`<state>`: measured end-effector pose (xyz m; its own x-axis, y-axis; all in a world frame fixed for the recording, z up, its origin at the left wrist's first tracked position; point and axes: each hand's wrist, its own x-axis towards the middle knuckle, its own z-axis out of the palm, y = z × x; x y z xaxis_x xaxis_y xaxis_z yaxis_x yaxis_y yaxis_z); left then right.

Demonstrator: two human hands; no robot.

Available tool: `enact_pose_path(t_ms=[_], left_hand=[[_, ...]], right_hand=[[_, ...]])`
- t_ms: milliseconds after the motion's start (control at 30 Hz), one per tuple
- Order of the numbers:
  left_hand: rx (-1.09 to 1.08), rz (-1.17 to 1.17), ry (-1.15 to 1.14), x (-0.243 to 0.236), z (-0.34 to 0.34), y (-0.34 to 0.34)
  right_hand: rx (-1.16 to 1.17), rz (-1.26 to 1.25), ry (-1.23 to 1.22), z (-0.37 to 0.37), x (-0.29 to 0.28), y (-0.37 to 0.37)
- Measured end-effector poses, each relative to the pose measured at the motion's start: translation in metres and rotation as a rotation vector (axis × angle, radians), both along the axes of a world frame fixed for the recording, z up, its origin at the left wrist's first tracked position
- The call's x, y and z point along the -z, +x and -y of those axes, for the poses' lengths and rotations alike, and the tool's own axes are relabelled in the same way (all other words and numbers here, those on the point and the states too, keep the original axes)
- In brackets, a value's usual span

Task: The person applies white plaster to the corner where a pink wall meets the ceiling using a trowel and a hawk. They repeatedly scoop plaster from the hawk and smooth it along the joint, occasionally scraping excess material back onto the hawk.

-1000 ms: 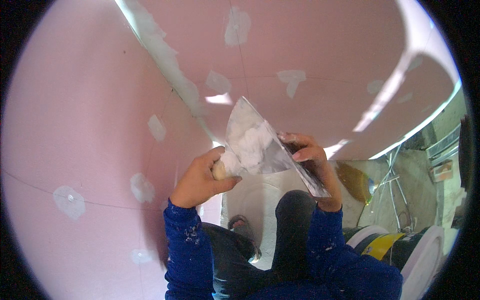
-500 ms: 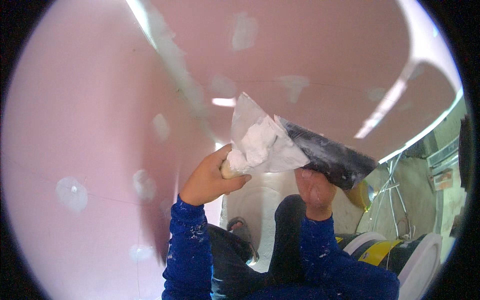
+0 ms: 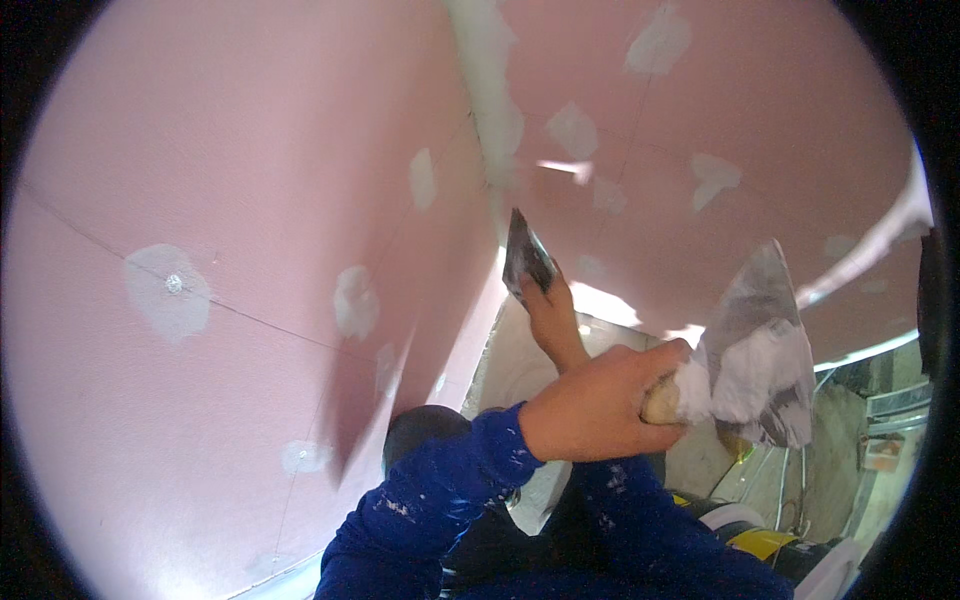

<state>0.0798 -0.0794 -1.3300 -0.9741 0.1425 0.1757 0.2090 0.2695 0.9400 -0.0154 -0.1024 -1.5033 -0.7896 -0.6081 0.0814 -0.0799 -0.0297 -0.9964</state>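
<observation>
My left hand (image 3: 600, 405) crosses over my right forearm and is closed round the pale handle of a broad putty knife (image 3: 745, 285). A thick lump of white joint compound (image 3: 755, 370) sits on that blade. Farther forward, my right hand (image 3: 552, 322) grips a dark wide-bladed drywall knife (image 3: 526, 258). Its blade is at the inner corner where two pink wallboards (image 3: 260, 130) meet, low on the joint. Whether its edge touches the board cannot be made out. A white filled strip (image 3: 490, 110) runs up the corner above it.
Several whitish filler patches (image 3: 168, 292) dot the boards. Behind my right arm, at lower right, lie black-and-yellow buckets or rolls with pale rims (image 3: 765, 545). Thin pale cables (image 3: 790, 480) trail on the floor near them. My bent knee (image 3: 428, 425) is close to the left wall.
My right hand has swung the dark knife left and forward to the corner, away from the putty knife. My left hand has carried the loaded putty knife right, across my right arm. The view has shifted.
</observation>
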Motion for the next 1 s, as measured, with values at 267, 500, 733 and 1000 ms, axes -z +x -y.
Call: enact_pose_path(t_ms=[267, 500, 733, 1000], left_hand=[[0.050, 0.189, -0.112, -0.016, 0.000, -0.002], [0.023, 0.147, -0.074, -0.016, 0.003, -0.001], [0.007, 0.088, -0.112, -0.011, 0.001, -0.003], [0.040, 0.162, -0.144, -0.014, 0.005, -0.005]], right_hand=[[0.224, -0.442, 0.035, 0.081, -0.029, -0.007], [0.105, -0.374, -0.034, 0.078, -0.019, -0.010], [0.199, -0.361, -0.142, 0.077, -0.010, -0.009], [0.206, -0.411, -0.009, 0.097, -0.002, -0.017]])
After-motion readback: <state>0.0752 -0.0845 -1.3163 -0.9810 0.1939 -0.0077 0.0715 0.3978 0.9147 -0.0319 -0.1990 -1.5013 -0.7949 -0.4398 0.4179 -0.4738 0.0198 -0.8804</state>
